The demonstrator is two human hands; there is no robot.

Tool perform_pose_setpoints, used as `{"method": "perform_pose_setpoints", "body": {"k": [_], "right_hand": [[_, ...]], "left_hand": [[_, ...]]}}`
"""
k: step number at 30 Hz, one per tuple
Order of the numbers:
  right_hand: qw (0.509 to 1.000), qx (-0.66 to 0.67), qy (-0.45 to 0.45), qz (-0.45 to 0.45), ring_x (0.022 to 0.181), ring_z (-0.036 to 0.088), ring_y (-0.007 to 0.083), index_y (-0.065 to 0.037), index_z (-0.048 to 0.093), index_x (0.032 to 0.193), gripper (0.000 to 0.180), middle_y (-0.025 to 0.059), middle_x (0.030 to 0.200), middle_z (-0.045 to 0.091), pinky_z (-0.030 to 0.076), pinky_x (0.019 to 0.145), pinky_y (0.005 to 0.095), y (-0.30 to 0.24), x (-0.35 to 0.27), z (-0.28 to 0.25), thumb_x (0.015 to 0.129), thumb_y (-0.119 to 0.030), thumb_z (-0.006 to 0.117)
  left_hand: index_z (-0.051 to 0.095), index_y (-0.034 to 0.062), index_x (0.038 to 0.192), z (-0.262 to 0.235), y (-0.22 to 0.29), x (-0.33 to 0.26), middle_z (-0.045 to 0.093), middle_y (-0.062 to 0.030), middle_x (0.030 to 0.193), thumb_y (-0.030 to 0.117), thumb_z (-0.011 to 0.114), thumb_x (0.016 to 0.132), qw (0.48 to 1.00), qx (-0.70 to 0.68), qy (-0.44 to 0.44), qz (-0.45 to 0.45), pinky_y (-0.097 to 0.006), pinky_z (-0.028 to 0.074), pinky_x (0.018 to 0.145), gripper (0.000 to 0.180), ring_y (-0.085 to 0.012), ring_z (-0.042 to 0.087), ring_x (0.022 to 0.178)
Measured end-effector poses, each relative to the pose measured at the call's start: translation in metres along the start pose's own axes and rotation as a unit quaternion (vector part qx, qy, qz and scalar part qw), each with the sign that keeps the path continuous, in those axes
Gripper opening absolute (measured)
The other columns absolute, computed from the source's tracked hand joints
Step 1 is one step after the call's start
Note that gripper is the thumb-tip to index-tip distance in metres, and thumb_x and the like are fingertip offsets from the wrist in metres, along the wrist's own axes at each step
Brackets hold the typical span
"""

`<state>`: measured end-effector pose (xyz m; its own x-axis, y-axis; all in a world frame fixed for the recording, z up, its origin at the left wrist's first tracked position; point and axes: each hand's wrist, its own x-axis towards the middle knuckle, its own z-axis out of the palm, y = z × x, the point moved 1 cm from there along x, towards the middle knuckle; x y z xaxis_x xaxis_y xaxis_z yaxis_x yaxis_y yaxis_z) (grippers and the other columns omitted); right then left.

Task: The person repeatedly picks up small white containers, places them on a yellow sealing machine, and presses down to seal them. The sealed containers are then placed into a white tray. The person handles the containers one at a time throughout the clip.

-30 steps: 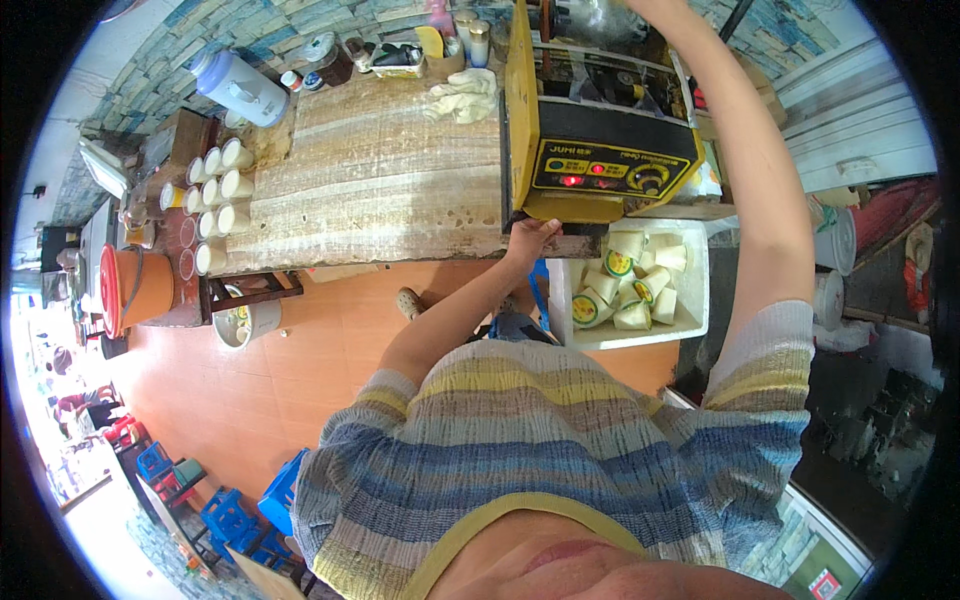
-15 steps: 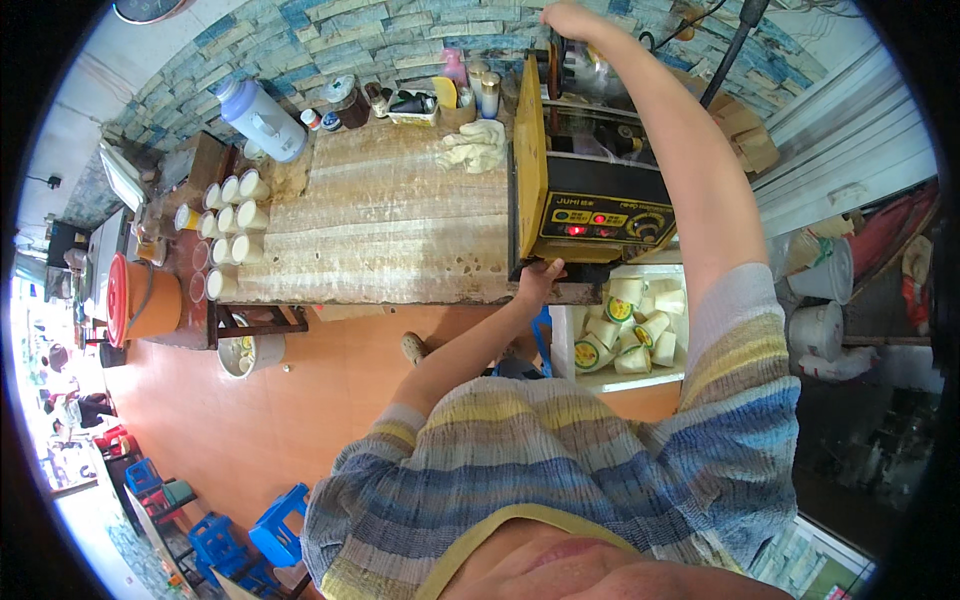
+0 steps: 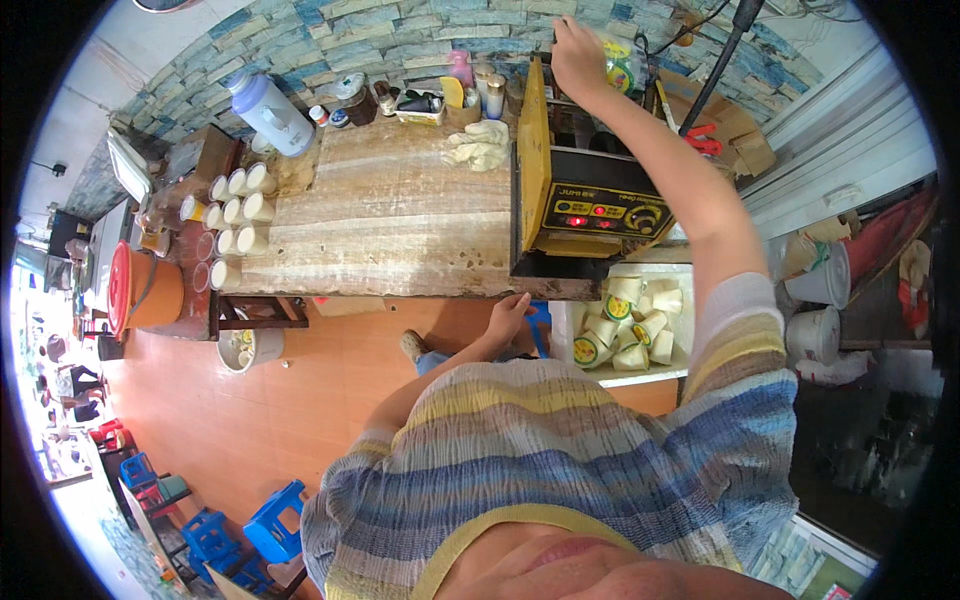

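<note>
Fingers (image 3: 572, 40) rest atop the yellow machine (image 3: 590, 205).

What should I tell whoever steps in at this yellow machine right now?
Right hand: raised above the yellow machine, fingers closed on a clear cup at its top.
Left hand: at the wooden table's front edge, under the machine, holding nothing visible.
Done: many sealed cups piled in the white bin beside the table.
Left: rows of open cups wait at the table's left end.
</note>
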<state>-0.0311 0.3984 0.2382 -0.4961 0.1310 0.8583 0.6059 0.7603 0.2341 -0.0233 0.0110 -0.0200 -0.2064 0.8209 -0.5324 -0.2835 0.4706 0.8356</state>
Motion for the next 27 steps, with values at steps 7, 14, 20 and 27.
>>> {"method": "perform_pose_setpoints", "body": {"k": [7, 14, 20, 27], "right_hand": [[0.865, 0.138, -0.373, 0.306, 0.088, 0.06, 0.0354, -0.006, 0.057, 0.117, 0.033, 0.0244, 0.108, 0.06, 0.046, 0.077, 0.0501, 0.087, 0.038, 0.072, 0.091, -0.02, 0.042], [0.869, 0.183, -0.415, 0.198, 0.096, 0.06, 0.0318, -0.011, 0.069, 0.09, 0.03, 0.0163, 0.106, 0.063, 0.046, 0.081, 0.0437, 0.024, 0.054, 0.022, 0.09, -0.013, 0.039], [0.948, 0.117, -0.281, 0.093, 0.084, 0.062, 0.0328, -0.007, 0.068, 0.09, 0.025, 0.0147, 0.094, 0.066, 0.05, 0.076, 0.0438, 0.028, 0.033, 0.019, 0.086, -0.01, 0.044], [0.944, 0.152, -0.258, 0.137, 0.085, 0.062, 0.0319, -0.005, 0.068, 0.091, 0.023, 0.0129, 0.091, 0.067, 0.049, 0.078, 0.0444, 0.008, 0.032, -0.004, 0.085, -0.012, 0.047]], "left_hand": [[0.058, -0.0012, 0.111, -0.009, -0.001, -0.018, 0.065, -0.0075, 0.091, 0.024, 0.054, 0.093, 0.997, -0.036, -0.023, -0.059, -0.025, 0.046, 0.072, 0.032, -0.014, 0.059, 0.082], [0.052, -0.0032, 0.118, -0.024, 0.001, -0.028, 0.062, -0.01, 0.097, 0.014, 0.052, 0.093, 0.992, -0.1, -0.012, -0.077, -0.026, 0.051, 0.075, 0.03, -0.0169, 0.059, 0.092], [0.05, -0.005, 0.119, -0.02, 0.002, -0.023, 0.06, -0.0133, 0.103, 0.012, 0.05, 0.093, 0.993, -0.088, -0.038, -0.072, -0.028, 0.051, 0.079, 0.031, -0.019, 0.059, 0.095], [0.051, -0.0068, 0.118, -0.018, 0.011, -0.031, 0.061, -0.012, 0.098, 0.011, 0.05, 0.092, 0.996, -0.064, -0.028, -0.057, -0.027, 0.048, 0.078, 0.031, -0.0181, 0.059, 0.091]]}}
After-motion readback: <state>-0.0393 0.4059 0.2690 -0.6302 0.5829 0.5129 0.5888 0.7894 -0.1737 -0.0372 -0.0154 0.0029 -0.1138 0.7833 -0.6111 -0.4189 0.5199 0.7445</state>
